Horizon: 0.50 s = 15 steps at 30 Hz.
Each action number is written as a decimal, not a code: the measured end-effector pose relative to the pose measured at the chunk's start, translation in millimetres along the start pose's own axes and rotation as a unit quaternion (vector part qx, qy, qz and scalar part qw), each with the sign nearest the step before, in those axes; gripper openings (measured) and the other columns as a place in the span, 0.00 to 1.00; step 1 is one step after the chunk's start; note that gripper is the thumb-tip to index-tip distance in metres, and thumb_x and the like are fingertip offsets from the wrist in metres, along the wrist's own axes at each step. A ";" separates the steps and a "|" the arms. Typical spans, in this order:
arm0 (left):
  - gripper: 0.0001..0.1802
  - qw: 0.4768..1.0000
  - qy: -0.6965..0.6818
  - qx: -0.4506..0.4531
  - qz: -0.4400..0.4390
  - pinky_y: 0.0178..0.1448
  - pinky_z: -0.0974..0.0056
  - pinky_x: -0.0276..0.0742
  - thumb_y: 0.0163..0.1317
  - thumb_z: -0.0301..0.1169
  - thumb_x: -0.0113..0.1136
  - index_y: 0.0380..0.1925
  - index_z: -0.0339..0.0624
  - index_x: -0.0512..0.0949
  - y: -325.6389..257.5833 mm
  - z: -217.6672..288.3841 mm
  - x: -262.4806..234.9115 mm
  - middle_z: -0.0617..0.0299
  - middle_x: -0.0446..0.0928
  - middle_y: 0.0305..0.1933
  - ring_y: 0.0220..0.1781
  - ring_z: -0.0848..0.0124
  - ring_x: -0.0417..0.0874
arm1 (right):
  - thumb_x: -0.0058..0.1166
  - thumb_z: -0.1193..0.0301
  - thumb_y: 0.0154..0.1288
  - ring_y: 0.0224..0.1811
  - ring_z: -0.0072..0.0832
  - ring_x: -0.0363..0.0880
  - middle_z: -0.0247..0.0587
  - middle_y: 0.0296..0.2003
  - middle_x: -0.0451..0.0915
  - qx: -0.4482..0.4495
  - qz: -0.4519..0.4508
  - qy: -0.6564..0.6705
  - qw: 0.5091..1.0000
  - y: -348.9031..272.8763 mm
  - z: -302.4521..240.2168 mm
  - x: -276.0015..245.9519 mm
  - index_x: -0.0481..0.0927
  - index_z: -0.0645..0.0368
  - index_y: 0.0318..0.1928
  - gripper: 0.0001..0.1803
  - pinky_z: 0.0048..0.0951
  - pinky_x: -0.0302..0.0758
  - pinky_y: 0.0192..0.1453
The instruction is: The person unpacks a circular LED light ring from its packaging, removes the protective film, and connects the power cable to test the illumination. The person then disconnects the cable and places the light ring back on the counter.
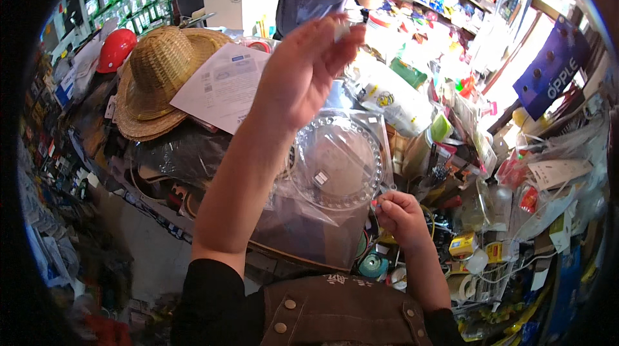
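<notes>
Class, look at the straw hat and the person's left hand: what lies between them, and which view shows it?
In the head view, a printed white sheet of paper lies between the straw hat and the left hand.

Round, clear, flat plate with a patterned rim (354, 165), inside a transparent plastic bag (380, 122), lying flat on the dark table (309, 240). Small white rectangular label (320, 178) sits off-centre. Small red-tipped item (374, 203), pinched in the right hand's (403, 217) fingertips near the plate's lower right; too small to identify.
</notes>
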<state>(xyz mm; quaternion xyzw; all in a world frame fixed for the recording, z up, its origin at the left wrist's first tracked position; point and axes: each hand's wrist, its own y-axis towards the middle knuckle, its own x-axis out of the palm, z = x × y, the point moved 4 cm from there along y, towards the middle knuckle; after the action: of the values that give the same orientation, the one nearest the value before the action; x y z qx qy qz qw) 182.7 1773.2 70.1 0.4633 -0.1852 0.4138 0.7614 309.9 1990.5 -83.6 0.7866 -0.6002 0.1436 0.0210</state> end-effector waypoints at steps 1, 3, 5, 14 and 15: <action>0.17 0.999 -0.010 -0.034 -0.016 0.49 0.72 0.80 0.65 0.32 0.52 0.49 0.31 0.70 -17.1 -11.3 2.6 0.46 0.76 0.48 0.46 0.69 0.81 | 0.52 0.69 0.63 0.18 0.11 0.61 0.25 0.21 0.71 -0.007 -0.001 -0.010 1.000 -0.8 -3.8 1.7 0.76 0.61 0.32 0.08 0.14 0.56 0.21; 0.22 0.995 -0.003 -0.102 0.020 0.39 0.74 0.78 0.66 0.39 0.49 0.52 0.31 0.69 -55.1 -40.9 0.9 0.50 0.77 0.45 0.36 0.74 0.80 | 0.52 0.69 0.63 0.18 0.11 0.61 0.26 0.21 0.71 -0.017 0.048 0.007 0.999 -2.0 -8.9 3.1 0.76 0.61 0.31 0.08 0.15 0.56 0.21; 0.22 0.986 -0.065 -0.151 0.021 0.36 0.75 0.74 0.66 0.42 0.49 0.50 0.35 0.70 -88.2 -69.3 -9.0 0.53 0.78 0.39 0.31 0.77 0.77 | 0.52 0.69 0.64 0.18 0.11 0.62 0.27 0.21 0.72 -0.035 0.049 0.028 0.998 2.6 -7.3 1.5 0.76 0.62 0.31 0.09 0.15 0.55 0.20; 0.16 0.952 -0.051 -0.278 0.117 0.34 0.77 0.69 0.65 0.30 0.51 0.52 0.39 0.70 -159.3 -122.6 -25.1 0.62 0.76 0.35 0.30 0.80 0.73 | 0.51 0.73 0.65 0.20 0.09 0.61 0.25 0.23 0.70 -0.083 0.063 0.060 0.993 1.8 -12.6 9.8 0.76 0.62 0.38 0.06 0.13 0.54 0.21; 0.16 0.951 -0.044 -0.280 0.121 0.35 0.76 0.70 0.64 0.29 0.53 0.51 0.38 0.70 -162.0 -123.1 -25.9 0.62 0.77 0.35 0.30 0.80 0.74 | 0.50 0.72 0.65 0.20 0.09 0.61 0.25 0.23 0.71 -0.086 0.063 0.052 0.993 1.9 -13.0 10.2 0.76 0.63 0.38 0.06 0.13 0.54 0.22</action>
<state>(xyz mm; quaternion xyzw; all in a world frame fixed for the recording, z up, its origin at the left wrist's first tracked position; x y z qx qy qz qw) 284.9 1830.1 -98.5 0.2232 -0.3814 0.4136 0.7961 307.8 1983.1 -68.8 0.7339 -0.6567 0.1336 0.1107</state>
